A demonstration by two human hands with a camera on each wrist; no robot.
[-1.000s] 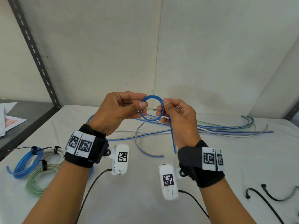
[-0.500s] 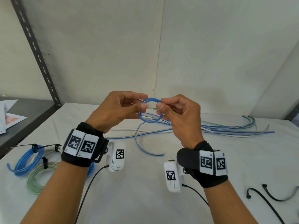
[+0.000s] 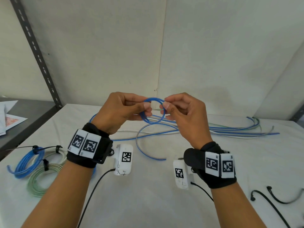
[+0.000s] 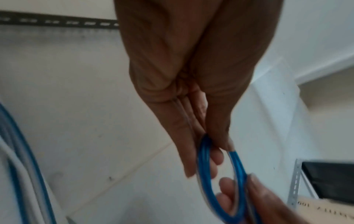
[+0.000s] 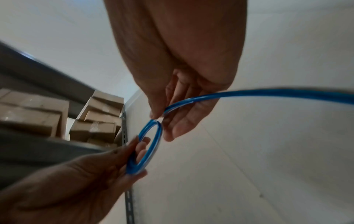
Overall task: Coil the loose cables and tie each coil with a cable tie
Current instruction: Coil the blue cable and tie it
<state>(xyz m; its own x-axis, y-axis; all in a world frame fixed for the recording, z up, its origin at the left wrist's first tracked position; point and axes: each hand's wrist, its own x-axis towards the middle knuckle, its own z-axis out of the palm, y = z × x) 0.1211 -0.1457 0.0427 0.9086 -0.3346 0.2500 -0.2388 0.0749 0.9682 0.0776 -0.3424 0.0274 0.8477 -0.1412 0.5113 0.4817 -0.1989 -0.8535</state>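
Observation:
A small coil of blue cable (image 3: 153, 111) hangs in the air between both hands above the white table (image 3: 148, 186). My left hand (image 3: 125, 111) pinches the coil's left side between thumb and fingers; the left wrist view shows the blue coil (image 4: 205, 163) under that thumb. My right hand (image 3: 179, 111) pinches the coil's right side, and in the right wrist view the blue cable (image 5: 191, 100) runs through its fingertips and off to the right. Loose blue, white and green cables (image 3: 230, 129) trail across the table behind. Two black cable ties (image 3: 278, 197) lie at the front right.
Tied coils, blue (image 3: 27, 162), green (image 3: 41, 181) and white (image 3: 57, 155), lie at the table's left. A dark shelf (image 3: 24, 119) with papers and a slotted metal upright (image 3: 37, 53) stand at the left. Walls close off the back.
The right hand has risen and turned, laying the cable's tail, which hung down a second ago, round onto the coil. The coil now holds more than one turn.

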